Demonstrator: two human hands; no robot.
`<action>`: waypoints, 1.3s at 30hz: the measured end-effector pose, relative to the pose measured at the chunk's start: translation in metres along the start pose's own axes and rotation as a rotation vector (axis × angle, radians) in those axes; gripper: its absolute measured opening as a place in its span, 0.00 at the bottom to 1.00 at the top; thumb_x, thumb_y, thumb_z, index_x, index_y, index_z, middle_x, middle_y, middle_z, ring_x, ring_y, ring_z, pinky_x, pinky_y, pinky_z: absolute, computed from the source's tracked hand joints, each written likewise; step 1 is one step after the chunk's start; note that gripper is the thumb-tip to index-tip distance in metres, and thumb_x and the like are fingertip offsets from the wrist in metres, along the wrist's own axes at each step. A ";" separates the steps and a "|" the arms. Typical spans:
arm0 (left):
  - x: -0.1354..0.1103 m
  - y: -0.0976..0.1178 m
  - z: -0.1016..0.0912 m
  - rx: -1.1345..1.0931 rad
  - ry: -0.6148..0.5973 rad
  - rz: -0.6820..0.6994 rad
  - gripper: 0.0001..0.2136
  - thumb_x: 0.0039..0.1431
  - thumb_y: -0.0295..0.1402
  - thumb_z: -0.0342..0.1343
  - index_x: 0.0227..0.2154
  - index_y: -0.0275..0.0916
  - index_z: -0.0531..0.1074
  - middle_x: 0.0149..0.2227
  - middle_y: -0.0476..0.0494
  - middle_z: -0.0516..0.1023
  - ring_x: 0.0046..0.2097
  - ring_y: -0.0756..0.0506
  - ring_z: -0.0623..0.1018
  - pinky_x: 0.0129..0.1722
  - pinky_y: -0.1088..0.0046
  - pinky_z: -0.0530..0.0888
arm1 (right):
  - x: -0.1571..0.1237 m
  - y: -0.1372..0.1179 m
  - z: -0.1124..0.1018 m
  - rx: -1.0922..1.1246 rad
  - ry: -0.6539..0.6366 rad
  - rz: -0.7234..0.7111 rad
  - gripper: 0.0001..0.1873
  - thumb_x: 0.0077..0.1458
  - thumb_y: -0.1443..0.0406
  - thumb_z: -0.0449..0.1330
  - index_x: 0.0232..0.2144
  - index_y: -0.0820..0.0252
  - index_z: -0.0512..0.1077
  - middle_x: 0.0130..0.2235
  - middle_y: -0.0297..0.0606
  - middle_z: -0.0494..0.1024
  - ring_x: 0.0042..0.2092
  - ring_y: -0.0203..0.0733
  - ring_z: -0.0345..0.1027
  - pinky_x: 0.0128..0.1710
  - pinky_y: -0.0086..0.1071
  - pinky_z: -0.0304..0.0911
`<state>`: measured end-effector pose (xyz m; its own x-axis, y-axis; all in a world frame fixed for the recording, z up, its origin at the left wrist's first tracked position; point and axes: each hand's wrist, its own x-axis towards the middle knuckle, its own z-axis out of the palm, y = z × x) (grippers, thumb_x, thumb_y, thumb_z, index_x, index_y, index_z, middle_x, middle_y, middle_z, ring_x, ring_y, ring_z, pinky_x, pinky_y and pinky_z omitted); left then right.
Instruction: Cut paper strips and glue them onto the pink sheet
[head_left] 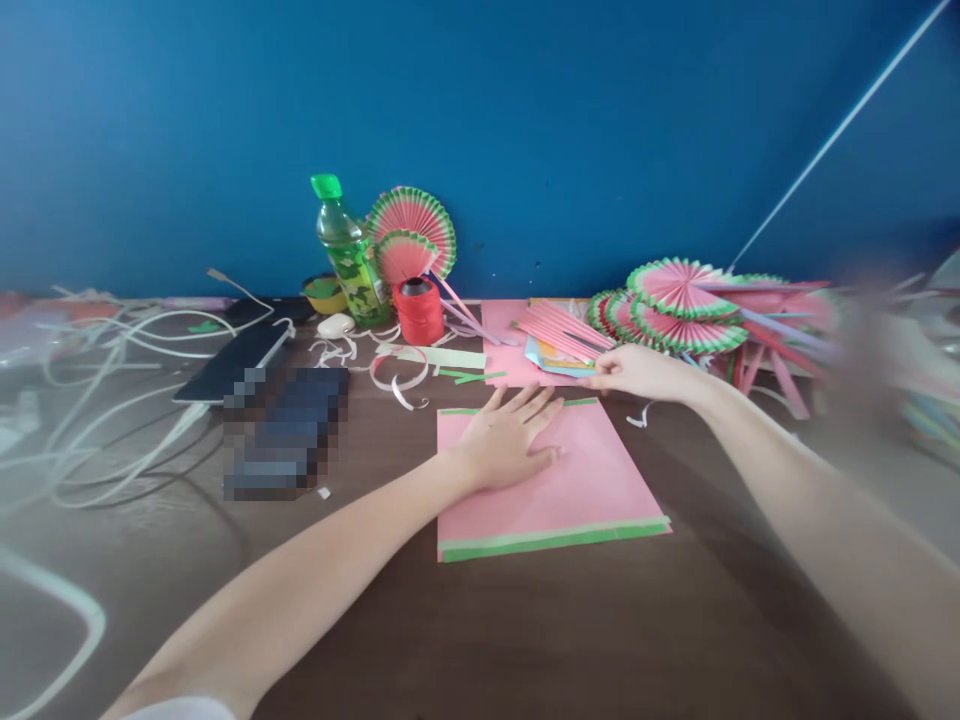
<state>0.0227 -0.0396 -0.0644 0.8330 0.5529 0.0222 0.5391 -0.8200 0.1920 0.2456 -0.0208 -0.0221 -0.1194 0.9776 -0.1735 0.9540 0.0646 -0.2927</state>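
Observation:
A pink paper sheet (592, 470) lies on the dark table, with a green and pale-green strip along its near edge and green at its far edge. Flat on this sheet rests my left hand (514, 438), its fingers spread. My right hand (630, 372) is beyond the sheet's far right corner, fingertips pinched together. Whatever they hold, if anything, is hidden. Just left of those fingers are a bundle of thin pink sticks (559, 330) and a light-blue and orange packet (547, 357). Another piece of pink paper (501, 362) lies underneath them.
Pink-and-green pleated paper fans (682, 290) are piled at the back right; more fans (412, 235) lean on the blue wall. A green-capped bottle (349, 260) and a red roll (420, 312) stand at the back. Phone-like dark devices (232, 360) and white cables (135, 340) lie left.

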 end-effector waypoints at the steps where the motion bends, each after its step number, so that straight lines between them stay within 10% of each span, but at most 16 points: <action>1: 0.000 0.000 -0.001 -0.027 -0.010 0.003 0.30 0.58 0.47 0.34 0.60 0.35 0.45 0.63 0.41 0.43 0.64 0.45 0.41 0.60 0.57 0.36 | -0.001 -0.004 0.001 0.025 0.039 -0.032 0.23 0.47 0.48 0.51 0.15 0.59 0.60 0.15 0.28 0.59 0.19 0.31 0.53 0.21 0.27 0.47; 14: 0.008 -0.058 -0.038 -1.266 0.258 -0.165 0.12 0.48 0.28 0.47 0.33 0.35 0.73 0.41 0.40 0.76 0.41 0.45 0.76 0.48 0.65 0.68 | 0.003 -0.020 0.025 0.211 -0.107 -0.098 0.17 0.47 0.53 0.54 0.17 0.59 0.60 0.15 0.30 0.64 0.17 0.33 0.60 0.18 0.26 0.53; 19: -0.003 -0.082 -0.061 -0.828 0.513 -0.427 0.11 0.47 0.24 0.45 0.31 0.35 0.71 0.35 0.43 0.77 0.34 0.49 0.76 0.38 0.70 0.70 | 0.006 -0.017 0.021 0.010 -0.081 -0.144 0.20 0.45 0.52 0.54 0.13 0.59 0.58 0.14 0.29 0.59 0.18 0.32 0.53 0.19 0.28 0.47; 39: -0.006 -0.106 -0.033 0.267 0.289 -0.278 0.16 0.57 0.30 0.45 0.47 0.37 0.68 0.46 0.37 0.73 0.46 0.40 0.70 0.46 0.61 0.64 | 0.002 -0.019 0.017 0.134 0.106 -0.164 0.19 0.49 0.53 0.51 0.19 0.61 0.67 0.19 0.32 0.67 0.22 0.33 0.57 0.25 0.28 0.49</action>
<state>-0.0437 0.0487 -0.0530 0.6045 0.7438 0.2852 0.7810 -0.6239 -0.0281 0.2224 -0.0240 -0.0330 -0.2332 0.9723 -0.0153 0.8785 0.2039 -0.4321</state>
